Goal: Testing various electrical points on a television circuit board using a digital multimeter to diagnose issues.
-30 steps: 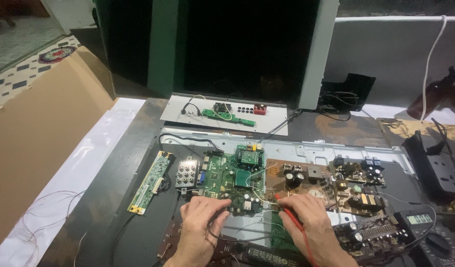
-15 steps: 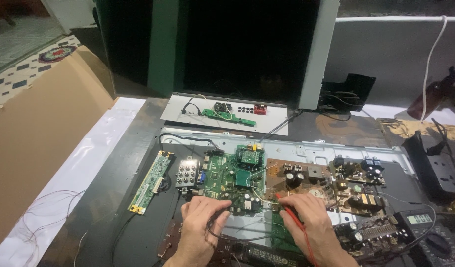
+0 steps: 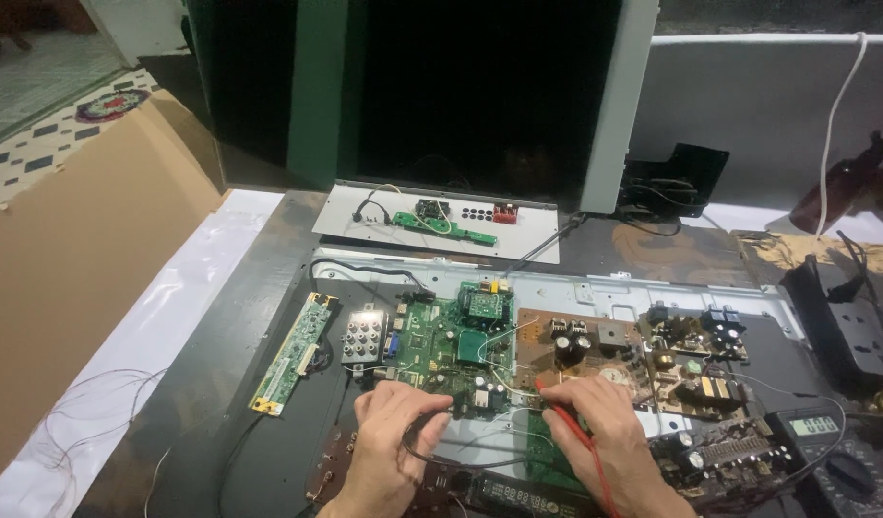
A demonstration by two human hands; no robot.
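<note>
I see almost no change across the interval. My left hand (image 3: 395, 443) and right hand (image 3: 595, 436) sit marginally lower in the lower centre of the frame, the red probe (image 3: 568, 429) likewise.

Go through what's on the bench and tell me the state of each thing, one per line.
Left hand: pinching a black probe lead on the green main board.
Right hand: holding a red probe, tip on the board.
Green main board: bare, lying flat in the metal chassis.
Brown power board: bare, flat.
Narrow green strip board: lying loose, flat.
Multimeter: display lit.
</note>
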